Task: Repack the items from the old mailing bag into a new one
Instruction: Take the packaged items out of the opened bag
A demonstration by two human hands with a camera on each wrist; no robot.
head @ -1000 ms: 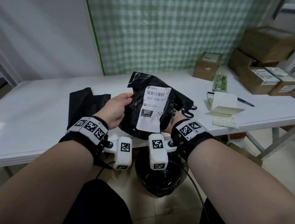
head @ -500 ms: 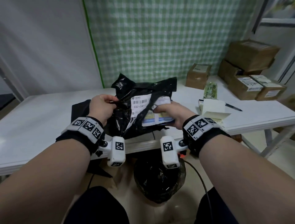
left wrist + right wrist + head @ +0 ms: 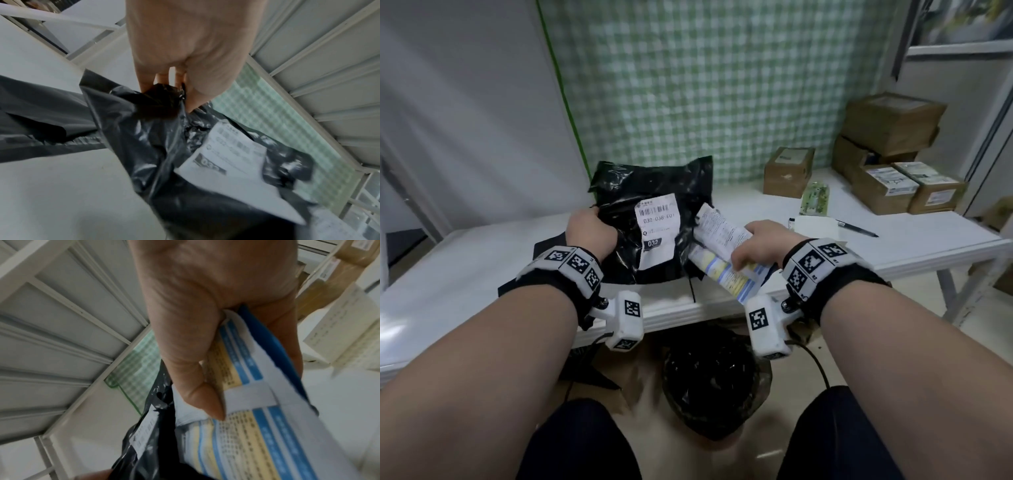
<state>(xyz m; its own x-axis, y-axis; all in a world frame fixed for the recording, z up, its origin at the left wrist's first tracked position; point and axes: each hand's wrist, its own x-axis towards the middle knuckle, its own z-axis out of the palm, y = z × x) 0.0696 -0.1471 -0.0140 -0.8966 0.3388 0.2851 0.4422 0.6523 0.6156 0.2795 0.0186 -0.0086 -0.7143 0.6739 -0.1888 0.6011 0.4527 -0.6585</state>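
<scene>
The old black mailing bag (image 3: 654, 219) with a white shipping label (image 3: 656, 222) stands upright over the white table (image 3: 465, 260). My left hand (image 3: 590, 233) grips its bunched left edge; the left wrist view shows the fingers (image 3: 185, 91) pinching the crumpled plastic of the bag (image 3: 185, 170). My right hand (image 3: 760, 243) holds a white packet with blue and yellow print (image 3: 726, 260), mostly out of the bag's right side. In the right wrist view the thumb (image 3: 201, 392) presses on the packet (image 3: 257, 426). A flat black new bag (image 3: 544, 246) lies on the table under my left hand.
Several cardboard boxes (image 3: 893, 154) are stacked at the table's far right, one smaller box (image 3: 787, 176) nearer the wall. A green packet (image 3: 815, 198), a white sheet pad (image 3: 816, 224) and a pen (image 3: 858, 228) lie right of my hands. A black-lined bin (image 3: 712, 380) stands under the table edge.
My right hand has drawn the printed packet out of the old bag toward the right. The left hand shifted its grip to the bag's left edge and the bag rose upright.
</scene>
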